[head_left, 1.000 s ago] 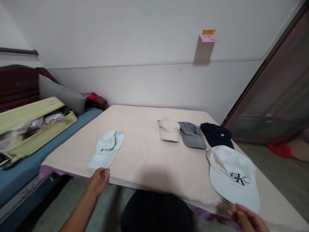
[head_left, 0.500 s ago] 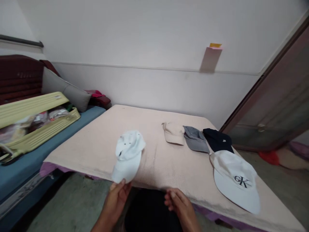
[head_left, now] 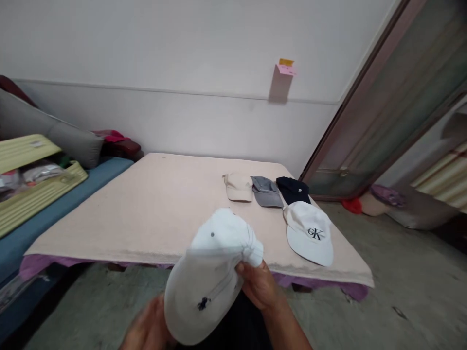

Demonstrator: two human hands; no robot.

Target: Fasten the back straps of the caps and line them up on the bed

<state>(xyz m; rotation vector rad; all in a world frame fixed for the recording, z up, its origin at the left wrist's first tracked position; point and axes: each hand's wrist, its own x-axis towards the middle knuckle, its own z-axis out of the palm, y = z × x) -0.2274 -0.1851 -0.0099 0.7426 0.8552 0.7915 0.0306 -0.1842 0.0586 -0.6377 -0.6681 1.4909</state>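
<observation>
A white cap [head_left: 215,262] with a small dark logo is held up in front of me, over the table's near edge. My right hand [head_left: 257,284] grips its right side, thumb on the fabric. My left hand [head_left: 151,321], blurred, is at the brim's left edge, its fingers partly hidden. On the pink-covered table [head_left: 156,204] lie a beige cap [head_left: 239,187], a grey cap [head_left: 267,192], a navy cap [head_left: 293,189] and a white cap with CK letters [head_left: 310,233], grouped at the right.
A blue-covered seat [head_left: 109,170] at the left bears a yellow-green case [head_left: 29,150] and a grey cushion [head_left: 54,131]. Behind the table is a white wall [head_left: 182,116] with a pink note [head_left: 286,69]. A sliding door [head_left: 365,112] stands at the right.
The white cap has come nearer and to the right, and it has turned. My right hand has taken hold of it. The view has shifted to the right.
</observation>
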